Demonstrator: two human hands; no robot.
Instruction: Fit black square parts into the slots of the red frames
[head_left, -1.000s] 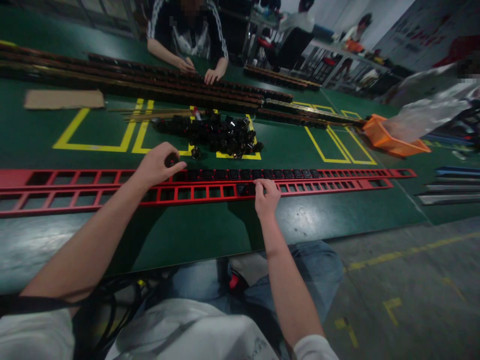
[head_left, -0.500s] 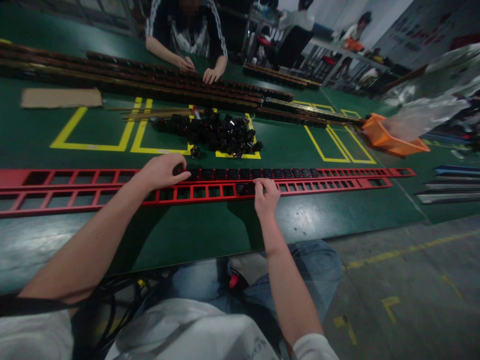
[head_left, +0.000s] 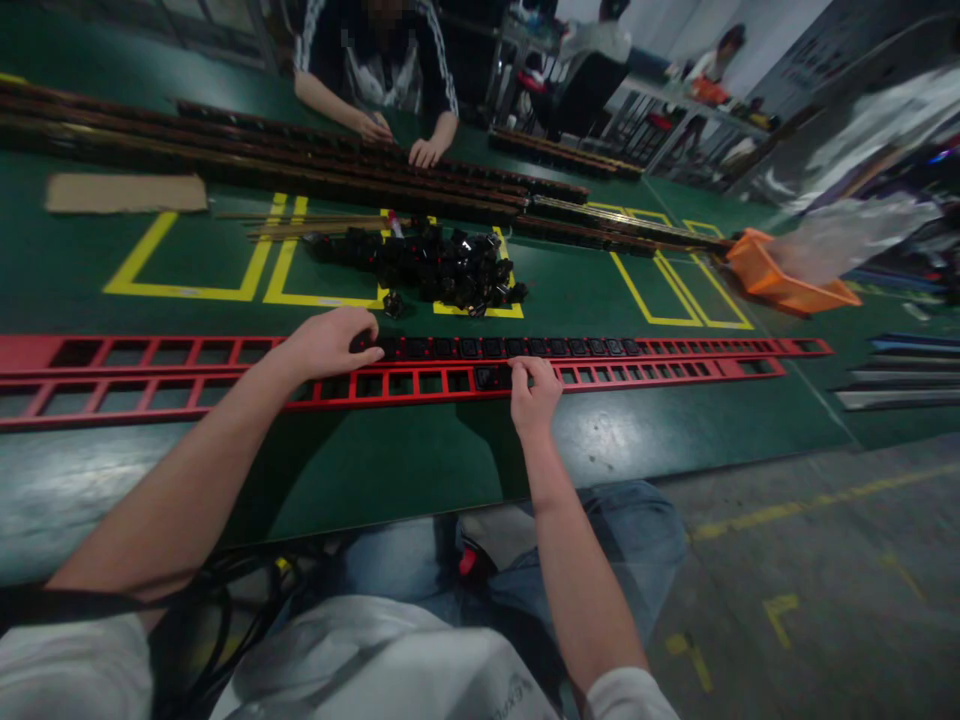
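Observation:
Two long red slotted rails [head_left: 409, 386] lie side by side across the table in front of me. A row of black square socket modules [head_left: 536, 347] fills the middle slots of the far rail. My left hand [head_left: 330, 340] has its thumb and forefinger curled around a black module at the left end of this row. In the near rail sits another black socket module [head_left: 487, 378]. My right hand [head_left: 536, 390] is beside it, fingers pinched on a dark module at its right edge, mostly covered by the fingertips. Beyond the rails lies a heap of loose black modules [head_left: 442, 265].
Dark long strips [head_left: 300, 165] lie across the far side, where a co-worker's hands [head_left: 427, 150] rest. A cardboard piece [head_left: 126, 193] lies at the left. An orange bin [head_left: 787, 280] with clear plastic stands at the right, near grey metal strips [head_left: 900, 375].
Both hands keep nearly the same places and grips on the rails. The view has shifted very slightly.

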